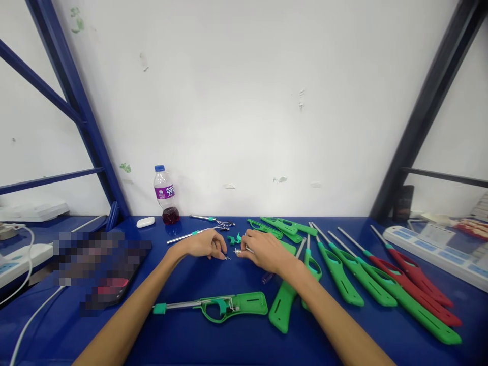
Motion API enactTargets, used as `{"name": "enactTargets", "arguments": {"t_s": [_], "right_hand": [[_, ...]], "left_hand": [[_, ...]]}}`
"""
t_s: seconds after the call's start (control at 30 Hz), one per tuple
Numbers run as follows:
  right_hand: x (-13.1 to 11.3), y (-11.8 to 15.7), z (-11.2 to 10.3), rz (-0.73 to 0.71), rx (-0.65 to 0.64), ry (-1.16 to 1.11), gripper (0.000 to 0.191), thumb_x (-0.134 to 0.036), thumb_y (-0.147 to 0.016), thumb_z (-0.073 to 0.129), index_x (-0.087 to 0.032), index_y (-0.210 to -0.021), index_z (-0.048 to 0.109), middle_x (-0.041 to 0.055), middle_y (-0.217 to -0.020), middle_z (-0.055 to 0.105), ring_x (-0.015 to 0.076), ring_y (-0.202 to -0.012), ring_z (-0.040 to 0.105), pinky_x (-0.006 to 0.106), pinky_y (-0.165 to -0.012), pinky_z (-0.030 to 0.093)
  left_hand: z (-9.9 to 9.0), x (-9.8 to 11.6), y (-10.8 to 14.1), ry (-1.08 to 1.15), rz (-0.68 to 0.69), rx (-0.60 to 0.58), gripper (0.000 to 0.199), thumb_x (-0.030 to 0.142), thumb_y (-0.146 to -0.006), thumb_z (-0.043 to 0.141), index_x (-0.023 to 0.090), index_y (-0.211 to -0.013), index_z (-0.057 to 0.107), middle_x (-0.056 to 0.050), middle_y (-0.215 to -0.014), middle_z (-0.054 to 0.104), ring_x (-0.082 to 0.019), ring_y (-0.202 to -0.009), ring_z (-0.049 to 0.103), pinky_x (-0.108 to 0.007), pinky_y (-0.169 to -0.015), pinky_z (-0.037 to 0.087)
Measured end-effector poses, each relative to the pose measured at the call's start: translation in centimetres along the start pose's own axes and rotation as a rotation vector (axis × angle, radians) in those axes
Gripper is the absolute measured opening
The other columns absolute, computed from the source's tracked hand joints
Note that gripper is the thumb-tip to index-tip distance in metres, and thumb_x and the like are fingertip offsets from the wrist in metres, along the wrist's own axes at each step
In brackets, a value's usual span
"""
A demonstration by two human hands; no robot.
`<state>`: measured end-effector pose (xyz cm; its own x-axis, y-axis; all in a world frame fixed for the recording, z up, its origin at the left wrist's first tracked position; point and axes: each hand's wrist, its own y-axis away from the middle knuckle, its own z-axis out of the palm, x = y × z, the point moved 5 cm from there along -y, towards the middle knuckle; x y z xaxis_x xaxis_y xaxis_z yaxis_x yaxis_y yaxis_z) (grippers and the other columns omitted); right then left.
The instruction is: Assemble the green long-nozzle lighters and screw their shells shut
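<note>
My left hand (206,244) is closed in a pinch over the table, with a tiny thin metal piece (227,258) at its fingertips. Facing it, my right hand (265,250) grips a small silvery valve-like part (238,251) between thumb and fingers; its other end is hidden by the hand. Turquoise plastic pieces (235,238) lie just behind the gap between the hands. Nearer me rests an opened green lighter shell (249,303) with its metal tube, trigger and wires exposed. Metal lighter tubes with wires (186,236) lie behind my left hand.
Green shell halves (285,223) lie at the back. Several long green lighters (339,274) and red lighters (419,272) spread to the right, beside a white power strip (438,256). A drink bottle (164,195), a white case (145,222) and a blurred dark object (125,269) are left.
</note>
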<state>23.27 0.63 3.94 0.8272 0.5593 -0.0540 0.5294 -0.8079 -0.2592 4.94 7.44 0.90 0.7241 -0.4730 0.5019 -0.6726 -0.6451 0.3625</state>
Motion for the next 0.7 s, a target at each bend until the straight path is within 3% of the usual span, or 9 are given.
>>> {"name": "enactTargets", "arguments": {"t_s": [0.33,0.7], "right_hand": [[0.6,0.2,-1.6,0.069,0.082,0.008,0.024,-0.043,-0.104,0.059,-0.021,-0.11,0.068,0.0078,-0.098,0.077,0.0251,-0.09,0.071,0.03,-0.069,0.042],[1.0,-0.1,-0.8,0.114,0.087,0.065,0.028,-0.047,-0.104,0.058,-0.025,-0.113,0.071,0.0083,-0.098,0.079,0.0277,-0.097,0.074,0.03,-0.074,0.045]], "left_hand": [[-0.1,0.1,-0.2,-0.01,0.083,0.106,0.033,0.036,-0.101,0.067,0.017,-0.127,0.064,-0.009,-0.126,0.068,-0.025,-0.104,0.07,-0.044,-0.088,0.061],[-0.2,3.8,0.2,-0.194,0.182,0.526,0.027,0.036,-0.102,0.065,0.016,-0.121,0.066,-0.008,-0.117,0.07,-0.021,-0.096,0.071,-0.041,-0.084,0.061]]}}
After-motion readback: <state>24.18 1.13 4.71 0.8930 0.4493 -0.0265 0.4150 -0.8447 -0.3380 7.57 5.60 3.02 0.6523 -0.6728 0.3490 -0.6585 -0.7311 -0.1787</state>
